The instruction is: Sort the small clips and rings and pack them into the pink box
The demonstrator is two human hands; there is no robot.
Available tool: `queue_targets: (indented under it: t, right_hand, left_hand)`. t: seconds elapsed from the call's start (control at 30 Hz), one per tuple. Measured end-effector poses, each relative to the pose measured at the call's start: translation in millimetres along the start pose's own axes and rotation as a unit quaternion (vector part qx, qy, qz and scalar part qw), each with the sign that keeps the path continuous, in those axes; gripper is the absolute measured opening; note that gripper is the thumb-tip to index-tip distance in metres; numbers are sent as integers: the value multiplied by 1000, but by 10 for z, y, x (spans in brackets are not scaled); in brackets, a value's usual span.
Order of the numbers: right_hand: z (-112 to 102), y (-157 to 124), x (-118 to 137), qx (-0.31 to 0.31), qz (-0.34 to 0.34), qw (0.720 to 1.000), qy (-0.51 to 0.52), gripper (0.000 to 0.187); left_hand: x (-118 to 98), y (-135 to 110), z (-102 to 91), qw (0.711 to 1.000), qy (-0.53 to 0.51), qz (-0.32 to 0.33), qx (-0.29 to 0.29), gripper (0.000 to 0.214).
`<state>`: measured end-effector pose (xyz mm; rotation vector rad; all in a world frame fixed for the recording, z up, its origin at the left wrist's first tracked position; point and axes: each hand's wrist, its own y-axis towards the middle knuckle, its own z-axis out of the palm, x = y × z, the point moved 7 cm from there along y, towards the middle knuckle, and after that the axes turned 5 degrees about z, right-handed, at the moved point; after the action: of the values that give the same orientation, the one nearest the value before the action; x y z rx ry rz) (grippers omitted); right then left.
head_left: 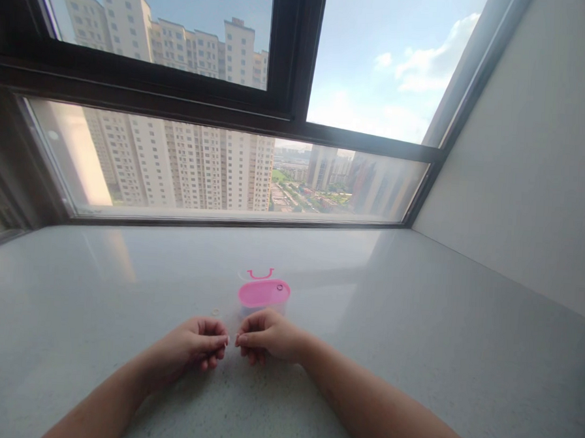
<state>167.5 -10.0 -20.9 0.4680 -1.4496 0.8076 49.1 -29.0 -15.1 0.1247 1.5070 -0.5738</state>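
Pink plastic marks the middle of the layout: a small oval container (260, 294), apparently lidded, stands just beyond the two hands, with a dark ring (280, 287) lying on its top and a pink curved handle (261, 275) behind it; we cannot tell whether the handle is attached. Nearer us, the left hand (198, 341) holds a small pale piece (227, 340) in a narrow pinch of thumb and forefinger. The right hand (265, 334) faces it in a similar narrow pinch; whether the pale sliver at its tips is a held object or a fingernail, we cannot tell. We judge the fine handwork to be under way: the piece at the left is already picked up, while the fingertips stand apart and we see nothing joined between them. A pale ring (215, 312) lies loose on the surface beside the container, unhandled. We note that the surface is a broad, pale, finely speckled sill (414, 330), glossy enough to carry soft reflections toward its far edge. Beyond it rises a dark-framed window (293, 108), through which we see tall apartment blocks (202, 165), a strip of greenery and a bright, lightly clouded sky. A plain pale wall (535, 160) closes the right side.
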Motion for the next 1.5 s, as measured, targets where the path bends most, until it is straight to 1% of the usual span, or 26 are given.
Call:
queue_targets:
  t: [0.37,0.57,0.7,0.87,1.03,1.13,1.33,1.5]
  right_hand:
    - [-9,-20,-4,-1,-4,1000,2,35]
    - [4,-11,3,8,-8,1000,6,36]
    - [23,-4,23,18,-9,1000,7,38]
    - [49,-2,51,35,-17,999,-7,40]
    - [73,-12,89,45,-27,999,0,40]
    - [82,-8,86,49,-26,998,2,39]
    - [80,17,50,57,-10,998,5,35]
    - [81,23,28,53,-6,999,4,34]
  left_hand:
    - [-12,12,-33,1000,26,6,-14,31]
    - [-19,10,-14,1000,26,5,-4,33]
    - [9,23,-40,1000,17,10,0,35]
    - [46,33,-58,1000,6,9,14,29]
    - [54,23,-57,1000,-13,-3,4,25]
    - [57,24,-54,1000,-18,-5,5,25]
    - [74,11,-66,999,-30,-32,-15,24]
    - [42,2,-53,999,-20,-26,-19,25]
